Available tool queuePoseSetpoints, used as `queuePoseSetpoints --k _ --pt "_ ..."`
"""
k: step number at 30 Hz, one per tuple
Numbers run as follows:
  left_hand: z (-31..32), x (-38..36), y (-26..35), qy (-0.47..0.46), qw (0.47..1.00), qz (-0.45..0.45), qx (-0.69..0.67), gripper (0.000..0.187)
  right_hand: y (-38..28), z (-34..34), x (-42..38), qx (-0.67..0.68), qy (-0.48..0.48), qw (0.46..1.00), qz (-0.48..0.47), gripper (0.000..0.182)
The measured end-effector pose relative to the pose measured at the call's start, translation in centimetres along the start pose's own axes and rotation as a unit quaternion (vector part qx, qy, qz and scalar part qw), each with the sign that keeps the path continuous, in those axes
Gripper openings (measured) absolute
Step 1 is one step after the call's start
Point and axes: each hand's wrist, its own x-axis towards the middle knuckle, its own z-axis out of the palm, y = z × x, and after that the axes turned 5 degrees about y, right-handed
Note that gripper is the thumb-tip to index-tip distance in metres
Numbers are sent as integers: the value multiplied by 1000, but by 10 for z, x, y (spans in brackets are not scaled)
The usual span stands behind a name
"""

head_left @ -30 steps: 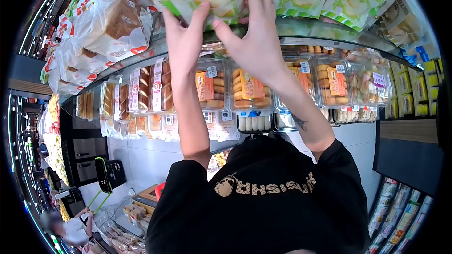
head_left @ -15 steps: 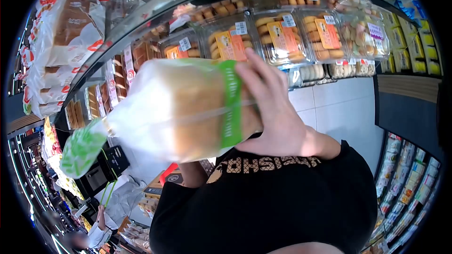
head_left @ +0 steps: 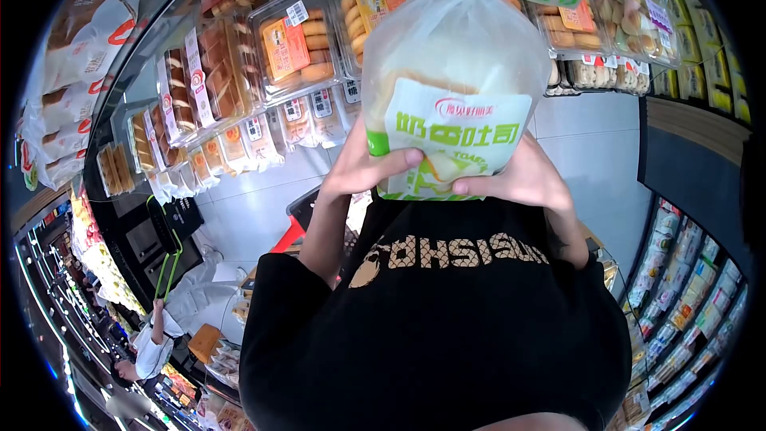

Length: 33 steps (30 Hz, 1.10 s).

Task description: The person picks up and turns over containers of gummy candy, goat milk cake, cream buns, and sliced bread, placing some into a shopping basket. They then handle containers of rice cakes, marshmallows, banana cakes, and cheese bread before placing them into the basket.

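I hold a bagged loaf of toast bread (head_left: 455, 96) upright in front of my chest, its printed label facing me. The clear plastic bag is gathered and tied at the top, with a green-patterned end above the tie. My left hand (head_left: 371, 164) wraps the loaf's left lower side, thumb over the front. On the right lower side my right hand (head_left: 519, 179) is closed round it, its thumb also across the label. Most of my fingers are hidden behind the loaf.
Clear boxes of pastries (head_left: 295, 44) line the shelf ahead, with long packaged rolls (head_left: 211, 72) at left. Bagged breads (head_left: 80, 56) stand far left. A person in white (head_left: 155, 343) is at the lower left near a green-handled item (head_left: 166, 263). Packaged goods (head_left: 686, 295) fill shelves at right.
The loaf has turned from lying sideways to upright, its label now facing me. My left hand, hidden before, has come up to hold it along with my right.
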Motion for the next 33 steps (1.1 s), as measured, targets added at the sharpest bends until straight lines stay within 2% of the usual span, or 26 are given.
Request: queuePoseSetpoints --k 3,4,8,13,16,17,19,22,26,29,31,33 --pt "11 4 6 17 1000 -17 -14 61 9 6 -3 164 43 985 27 68" --pt "14 5 8 32 999 -28 -22 60 16 9 -4 183 63 981 -8 59" --pt "17 11 10 51 997 -54 -30 55 15 12 0 192 90 977 5 49" --pt "13 11 6 52 996 -68 -33 58 17 15 1 193 111 975 -2 50" --pt "10 9 5 76 989 -110 -63 64 24 18 -1 220 138 966 -10 52" --pt "8 7 5 57 994 -88 -23 65 26 18 -2 238 151 960 -13 54" --pt "5 3 3 18 997 -43 58 69 25 17 -1 216 144 966 -8 56" --pt "2 5 6 -48 995 -41 83 71 23 14 -1 198 124 972 -6 57" --pt "3 7 6 -23 995 -55 81 70 25 14 0 225 123 966 33 57" --pt "3 8 4 -21 995 -56 81 69 26 9 2 165 60 984 -33 56" --pt "4 9 4 -30 995 -50 84 68 26 4 1 162 48 985 -24 58" --pt "10 11 12 -14 991 -95 93 68 27 2 0 170 49 984 -4 59"
